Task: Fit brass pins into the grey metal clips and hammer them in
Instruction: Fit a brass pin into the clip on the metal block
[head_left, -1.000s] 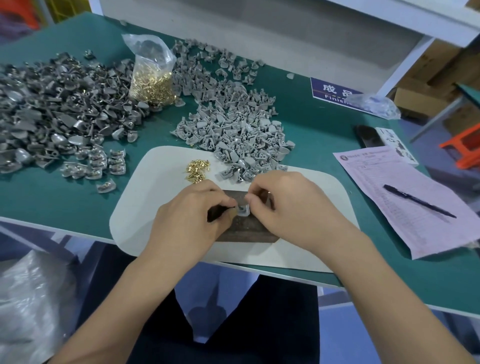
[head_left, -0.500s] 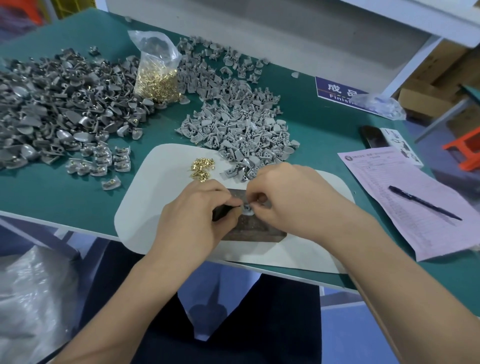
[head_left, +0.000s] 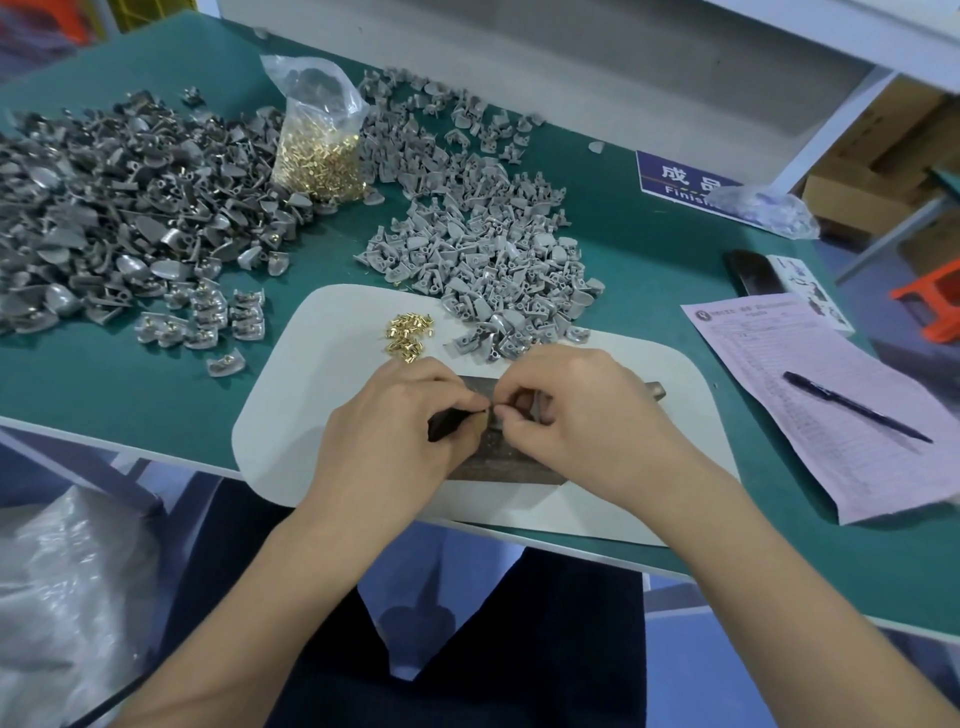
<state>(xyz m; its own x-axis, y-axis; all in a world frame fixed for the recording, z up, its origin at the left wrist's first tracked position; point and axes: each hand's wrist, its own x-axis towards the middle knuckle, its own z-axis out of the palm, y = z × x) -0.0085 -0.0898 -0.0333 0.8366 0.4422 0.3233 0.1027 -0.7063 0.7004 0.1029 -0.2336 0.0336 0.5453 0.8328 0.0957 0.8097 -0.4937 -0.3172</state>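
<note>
My left hand (head_left: 405, 431) and my right hand (head_left: 587, 415) meet fingertip to fingertip over a dark metal block (head_left: 498, 470) on a white mat (head_left: 311, 415). My right hand pinches a small grey clip (head_left: 497, 415). My left thumb and forefinger pinch what looks like a brass pin against it; the pin is mostly hidden. A small heap of loose brass pins (head_left: 408, 335) lies on the mat just beyond my left hand. A pile of light grey clips (head_left: 488, 260) spreads beyond my right hand. No hammer can be made out.
A large heap of darker clips (head_left: 104, 208) covers the left of the green table, with a few pinned clips (head_left: 208, 317) lined up near it. A plastic bag of brass pins (head_left: 319, 161) stands at the back. A pink form (head_left: 810, 415) with a pen (head_left: 857, 408) lies right.
Both hands have stayed together over the block, with small finger movements on the clip. The camera view has shifted slightly.
</note>
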